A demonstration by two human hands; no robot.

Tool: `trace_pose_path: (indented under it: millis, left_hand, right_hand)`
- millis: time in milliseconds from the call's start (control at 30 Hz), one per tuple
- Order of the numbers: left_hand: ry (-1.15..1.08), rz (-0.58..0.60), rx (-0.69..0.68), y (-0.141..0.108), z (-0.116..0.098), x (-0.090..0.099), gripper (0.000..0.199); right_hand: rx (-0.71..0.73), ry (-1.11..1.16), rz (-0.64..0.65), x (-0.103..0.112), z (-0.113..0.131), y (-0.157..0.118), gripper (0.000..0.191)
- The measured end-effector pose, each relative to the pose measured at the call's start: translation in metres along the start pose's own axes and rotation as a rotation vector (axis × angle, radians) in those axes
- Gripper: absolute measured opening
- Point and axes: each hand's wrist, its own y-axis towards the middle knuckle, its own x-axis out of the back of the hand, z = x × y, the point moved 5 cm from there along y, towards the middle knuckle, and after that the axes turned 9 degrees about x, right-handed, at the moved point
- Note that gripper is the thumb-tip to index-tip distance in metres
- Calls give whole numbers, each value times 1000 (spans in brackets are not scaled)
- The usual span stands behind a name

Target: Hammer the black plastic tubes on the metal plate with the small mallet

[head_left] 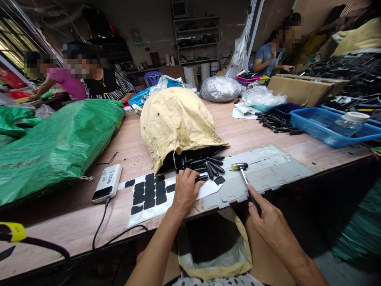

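Note:
My right hand (269, 214) grips a small hammer (244, 176) by its black handle. The hammer's head, with one yellow-green face, is over the grey plastic sheet (268, 169). At the mouth of a tan sack (178, 119), my left hand (186, 188) is closed around a slim black tube-like piece (201, 178), its fingers partly hidden. Several similar black pieces (212, 167) spill from the sack beside it. Under and left of that hand lies a white backing sheet (139, 217) with rounded black squares (149, 190), apparently stickers.
A white power bank (107, 180) with a cable lies left, near a green sack (65, 147). On the right stand a blue tray (321, 127) and a cardboard box (300, 91). An open sack (214, 272) hangs below the table edge. Other people sit across the table.

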Motion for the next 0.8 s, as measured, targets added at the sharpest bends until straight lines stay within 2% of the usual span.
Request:
trace_pose_path:
  millis: [300, 433, 500, 600, 800]
  left_hand:
    - [-159, 42, 7, -10, 2, 1, 22]
    - [-171, 37, 9, -9, 4, 0, 13]
    - [-160, 61, -12, -9, 3, 0, 11]
    - [-144, 88, -32, -10, 1, 0, 13]
    - [-160, 102, -11, -8, 3, -1, 14]
  right_hand:
    - [-1, 114, 13, 2, -10, 1, 54]
    - [-12, 288, -61, 4, -10, -4, 55]
    - [-44, 384, -72, 6, -6, -8, 59]
    - [-55, 448, -14, 7, 6, -13, 60]
    - [76, 379, 68, 5, 35, -20, 50]
